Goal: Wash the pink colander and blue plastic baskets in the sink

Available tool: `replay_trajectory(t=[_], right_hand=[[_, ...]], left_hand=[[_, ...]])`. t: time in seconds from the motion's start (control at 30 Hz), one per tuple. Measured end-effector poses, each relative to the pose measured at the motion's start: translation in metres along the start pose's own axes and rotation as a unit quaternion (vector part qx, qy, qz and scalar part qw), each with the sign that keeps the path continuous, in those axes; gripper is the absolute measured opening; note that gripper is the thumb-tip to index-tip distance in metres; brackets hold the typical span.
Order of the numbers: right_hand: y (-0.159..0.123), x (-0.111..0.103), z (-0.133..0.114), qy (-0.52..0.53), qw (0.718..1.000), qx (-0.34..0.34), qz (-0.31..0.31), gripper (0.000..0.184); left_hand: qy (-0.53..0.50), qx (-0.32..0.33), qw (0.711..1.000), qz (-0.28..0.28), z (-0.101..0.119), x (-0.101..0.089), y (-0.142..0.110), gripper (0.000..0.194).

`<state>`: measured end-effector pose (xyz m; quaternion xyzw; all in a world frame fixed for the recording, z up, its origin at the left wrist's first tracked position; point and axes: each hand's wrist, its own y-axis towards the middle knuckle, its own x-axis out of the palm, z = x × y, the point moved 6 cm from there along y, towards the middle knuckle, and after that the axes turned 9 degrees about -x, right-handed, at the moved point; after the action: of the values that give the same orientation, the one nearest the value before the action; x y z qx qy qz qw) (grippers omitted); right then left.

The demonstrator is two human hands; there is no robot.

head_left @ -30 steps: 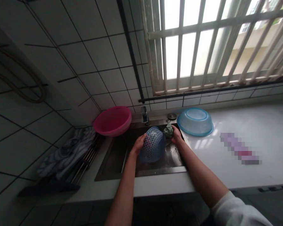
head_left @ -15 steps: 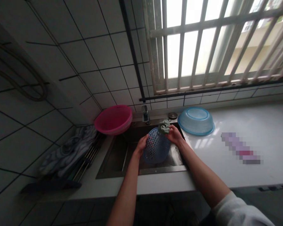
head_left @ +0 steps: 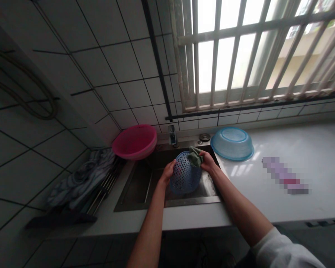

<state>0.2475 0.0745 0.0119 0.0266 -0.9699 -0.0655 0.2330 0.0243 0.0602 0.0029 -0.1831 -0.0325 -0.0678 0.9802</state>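
Note:
Over the metal sink (head_left: 184, 203), a blue plastic colander (head_left: 184, 176) with a pattern of holes is tilted up on its side. My left hand (head_left: 167, 172) grips its left rim, fingers closed. At the upper right of the colander, my right hand (head_left: 207, 161) is closed on a crumpled green cloth (head_left: 195, 157). The cloth lies against the colander's upper right rim and hides part of it. Behind the colander stands a faucet (head_left: 172, 134); I cannot tell whether water runs.
A pink basin (head_left: 135, 143) leans at the sink's back left corner. An upturned blue basin (head_left: 232, 144) sits on the white counter (head_left: 257, 197). A rack (head_left: 104, 186) with a striped cloth (head_left: 80, 182) is at left. A blurred-out purplish item (head_left: 283, 175) lies at right.
My right hand and the green cloth have shifted slightly down on the colander's rim, and the cloth hangs more spread out. My left hand keeps its grip with almost no movement.

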Motion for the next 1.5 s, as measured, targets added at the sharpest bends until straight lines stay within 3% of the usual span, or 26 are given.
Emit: replay_trajectory(t=[0.1,0.23,0.3,0.4,0.47,0.6,0.67,0.77,0.93,1.03,1.1,1.2,1.27,1.43,1.5], right_hand=[[0.006,-0.017,-0.002,-0.023,0.997,-0.015,0.078,0.041],[0.002,-0.032,-0.029,-0.172,0.957,-0.132,0.191,0.053],[-0.005,-0.012,-0.038,-0.282,0.931,-0.188,0.133,0.054],[-0.023,0.046,-0.026,-0.403,0.885,-0.213,-0.1,0.054],[-0.036,0.071,-0.017,-0.434,0.855,-0.23,-0.166,0.068],[-0.039,0.073,-0.011,-0.425,0.863,-0.246,-0.116,0.063],[-0.036,0.068,-0.01,-0.446,0.85,-0.259,-0.105,0.053],[-0.036,0.073,-0.004,-0.495,0.812,-0.274,-0.145,0.039],[-0.053,0.109,0.004,-0.527,0.749,-0.314,-0.251,0.044],[-0.053,0.111,0.002,-0.511,0.743,-0.33,-0.281,0.048],[-0.044,0.095,-0.001,-0.508,0.759,-0.316,-0.258,0.047],[-0.026,0.057,-0.004,-0.536,0.797,-0.251,-0.122,0.046],[-0.027,0.05,-0.005,-0.553,0.793,-0.241,-0.082,0.044],[-0.056,0.095,0.002,-0.558,0.709,-0.345,-0.258,0.043],[-0.056,0.095,0.003,-0.558,0.705,-0.346,-0.269,0.044]], left_hand=[[0.002,-0.002,1.0,0.01,-0.001,-0.002,0.001,0.051],[-0.005,-0.011,1.0,0.014,-0.003,-0.002,0.002,0.051],[-0.003,-0.008,1.0,0.012,-0.002,-0.002,0.003,0.052],[0.02,0.016,0.999,0.024,0.002,-0.004,0.004,0.049],[0.041,0.048,0.996,0.059,0.007,-0.009,0.005,0.042],[0.058,0.09,0.99,0.092,0.016,-0.013,0.006,0.03],[0.072,0.091,0.989,0.091,0.019,-0.013,0.008,0.023],[0.103,0.097,0.984,0.111,0.024,-0.018,0.008,0.014],[0.107,0.085,0.983,0.121,0.022,-0.029,0.005,0.013],[0.077,0.09,0.985,0.121,0.021,-0.028,0.003,0.014],[0.055,0.105,0.986,0.115,0.021,-0.024,0.003,0.017],[0.039,0.105,0.99,0.083,0.02,-0.014,0.005,0.023],[0.039,0.101,0.992,0.063,0.017,-0.011,0.008,0.027],[0.029,0.114,0.991,0.071,0.012,-0.017,0.014,0.022],[0.029,0.116,0.99,0.076,0.011,-0.019,0.015,0.022]])
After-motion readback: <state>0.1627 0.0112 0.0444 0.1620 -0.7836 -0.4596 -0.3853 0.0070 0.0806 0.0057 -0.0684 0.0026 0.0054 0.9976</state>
